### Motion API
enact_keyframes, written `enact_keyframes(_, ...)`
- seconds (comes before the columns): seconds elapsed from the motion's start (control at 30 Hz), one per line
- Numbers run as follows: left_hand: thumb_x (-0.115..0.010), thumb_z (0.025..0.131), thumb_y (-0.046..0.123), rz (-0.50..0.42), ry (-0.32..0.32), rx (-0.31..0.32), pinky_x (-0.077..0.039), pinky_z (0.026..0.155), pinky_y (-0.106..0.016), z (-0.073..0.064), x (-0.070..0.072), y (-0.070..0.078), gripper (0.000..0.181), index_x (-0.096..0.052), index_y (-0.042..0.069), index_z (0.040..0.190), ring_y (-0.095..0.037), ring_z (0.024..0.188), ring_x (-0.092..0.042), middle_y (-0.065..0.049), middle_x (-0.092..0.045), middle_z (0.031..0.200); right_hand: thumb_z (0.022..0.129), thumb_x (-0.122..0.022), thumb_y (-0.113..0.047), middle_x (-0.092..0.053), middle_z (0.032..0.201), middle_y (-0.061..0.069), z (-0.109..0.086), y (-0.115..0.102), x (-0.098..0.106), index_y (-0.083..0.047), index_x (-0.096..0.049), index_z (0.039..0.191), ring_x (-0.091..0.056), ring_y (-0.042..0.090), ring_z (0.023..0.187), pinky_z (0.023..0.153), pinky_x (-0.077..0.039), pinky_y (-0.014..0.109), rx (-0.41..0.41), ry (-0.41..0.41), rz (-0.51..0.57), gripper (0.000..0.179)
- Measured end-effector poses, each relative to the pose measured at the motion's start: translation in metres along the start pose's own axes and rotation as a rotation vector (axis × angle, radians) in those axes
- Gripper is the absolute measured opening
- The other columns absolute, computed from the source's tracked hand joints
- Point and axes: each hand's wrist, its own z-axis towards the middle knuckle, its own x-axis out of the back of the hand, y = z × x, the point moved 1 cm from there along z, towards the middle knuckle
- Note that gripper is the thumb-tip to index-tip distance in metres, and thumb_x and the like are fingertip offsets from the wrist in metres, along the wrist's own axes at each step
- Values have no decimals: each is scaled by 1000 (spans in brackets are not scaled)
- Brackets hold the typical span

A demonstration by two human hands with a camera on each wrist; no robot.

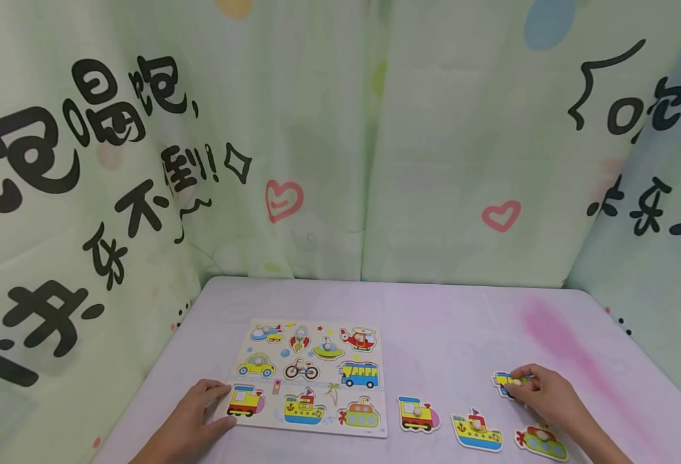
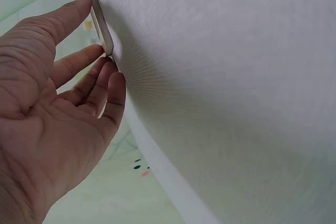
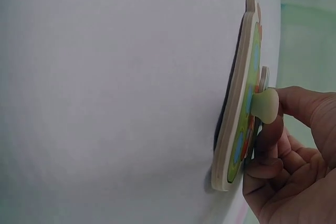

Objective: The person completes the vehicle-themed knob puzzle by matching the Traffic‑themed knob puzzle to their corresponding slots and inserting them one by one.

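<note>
A puzzle board (image 1: 329, 357) with vehicle pictures lies on the table. My left hand (image 1: 192, 415) rests at its near left corner, thumb and fingertips touching the edge; in the left wrist view the same hand (image 2: 73, 98) meets the board's rim (image 2: 102, 22). At the right, my right hand (image 1: 549, 393) pinches a yellow-and-blue bus piece (image 1: 502, 383), fingertips covering its knob and right part. Just nearer lies a green submarine piece (image 1: 543, 443). In the right wrist view that submarine piece (image 3: 236, 114) stands in front of the fingers (image 3: 265, 169) and hides much of the bus piece.
Between board and right hand lie a train piece (image 1: 418, 414) and a ship piece (image 1: 477, 432), both with knobs. The pale table (image 1: 433, 328) has a pink patch at right. Printed curtains (image 1: 329, 129) hang behind and on both sides.
</note>
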Motion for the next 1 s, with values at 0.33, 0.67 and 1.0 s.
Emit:
enact_keyframes(0.33, -89, 79, 29, -7, 1, 0, -49, 106, -56, -1, 1, 2, 66, -65, -1, 133, -28, 118, -55, -7, -58, 126, 93, -72, -17, -57, 74, -1, 0, 0, 4, 6, -66, 107, -49, 15, 64, 55, -38, 24, 74, 22, -35, 28)
enact_keyframes(0.67, -89, 79, 27, -13, 9, -6, -49, 105, -54, -1, 0, 1, 65, -65, -2, 132, -27, 117, -55, -7, -58, 124, 95, -69, -15, -55, 75, 0, 2, 2, 1, 5, -66, 104, -47, 15, 66, 56, -37, 24, 89, 33, -50, 22)
enact_keyframes(1.0, -89, 79, 29, -2, -1, 3, -48, 107, -56, 0, -1, 0, 65, -66, 0, 132, -28, 120, -55, -7, -58, 126, 97, -67, -18, -54, 76, 1, 1, 4, 0, 8, -64, 109, -48, 18, 70, 56, -37, 25, 18, 30, -5, 29)
